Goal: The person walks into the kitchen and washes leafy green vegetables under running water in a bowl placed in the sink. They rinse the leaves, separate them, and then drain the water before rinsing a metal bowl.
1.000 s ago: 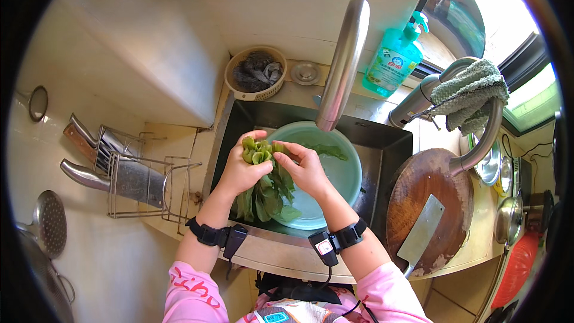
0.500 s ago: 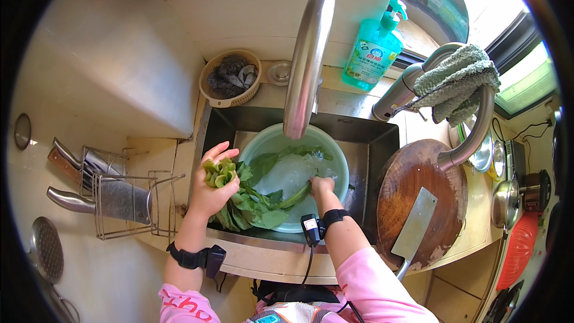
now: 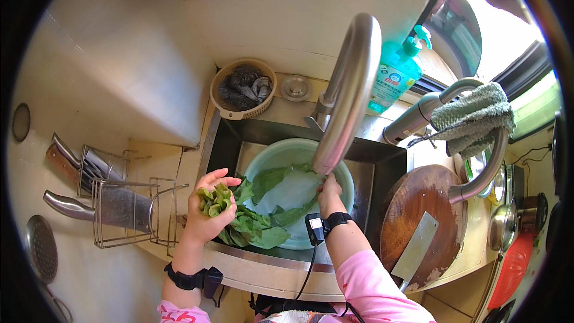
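A bunch of leafy greens is gripped at its pale stem ends in my left hand, at the left of the sink. Its leaves hang over the rim of a pale green basin and trail into the water. My right hand reaches into the right side of this basin, close under the spout of the metal faucet. Long green leaves lie in the water beside it. The right fingertips are partly hidden near the spout, so I cannot make out whether they hold a leaf.
The basin stands in a dark sink. Right of it, a cleaver lies on a round wooden chopping board. A knife rack is at left. Behind are a scrubber basket, green soap bottle and draped cloth.
The whole view has shifted, so the faucet looks farther right. My left hand with the greens has drawn slightly left and nearer. My right hand remains in the basin, its fingers now closer to the spout.
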### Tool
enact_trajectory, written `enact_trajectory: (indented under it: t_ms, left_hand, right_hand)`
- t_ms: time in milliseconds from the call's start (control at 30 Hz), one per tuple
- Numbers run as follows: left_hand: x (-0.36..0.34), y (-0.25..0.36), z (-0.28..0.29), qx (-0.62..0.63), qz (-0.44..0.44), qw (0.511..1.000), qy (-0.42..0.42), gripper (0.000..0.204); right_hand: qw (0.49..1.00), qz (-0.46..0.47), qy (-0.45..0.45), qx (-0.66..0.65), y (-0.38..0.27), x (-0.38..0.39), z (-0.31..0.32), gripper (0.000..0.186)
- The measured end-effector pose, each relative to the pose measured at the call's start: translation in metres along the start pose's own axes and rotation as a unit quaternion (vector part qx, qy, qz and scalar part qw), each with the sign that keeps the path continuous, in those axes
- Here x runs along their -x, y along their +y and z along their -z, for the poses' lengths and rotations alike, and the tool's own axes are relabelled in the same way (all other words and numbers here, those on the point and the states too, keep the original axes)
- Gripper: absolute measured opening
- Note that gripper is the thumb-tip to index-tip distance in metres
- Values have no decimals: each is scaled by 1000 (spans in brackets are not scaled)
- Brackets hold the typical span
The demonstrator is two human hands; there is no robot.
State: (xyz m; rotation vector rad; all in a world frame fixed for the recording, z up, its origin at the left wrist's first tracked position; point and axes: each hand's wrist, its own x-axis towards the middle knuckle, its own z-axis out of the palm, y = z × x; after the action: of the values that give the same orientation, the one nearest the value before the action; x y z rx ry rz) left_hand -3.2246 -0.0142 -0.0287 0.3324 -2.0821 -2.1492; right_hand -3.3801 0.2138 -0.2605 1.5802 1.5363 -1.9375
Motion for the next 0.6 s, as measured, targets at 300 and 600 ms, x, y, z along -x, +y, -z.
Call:
enact_trajectory:
  t_ms: [300,600]
  left_hand:
    - [8,2,3,14,-12,1000,17,60]
    - [11,2,-1,4,-22,1000,16,59]
  right_hand:
    - [986,-162,6,22,33,-31,26,17]
    - [988,-134,21,-80,49,-56,28,18]
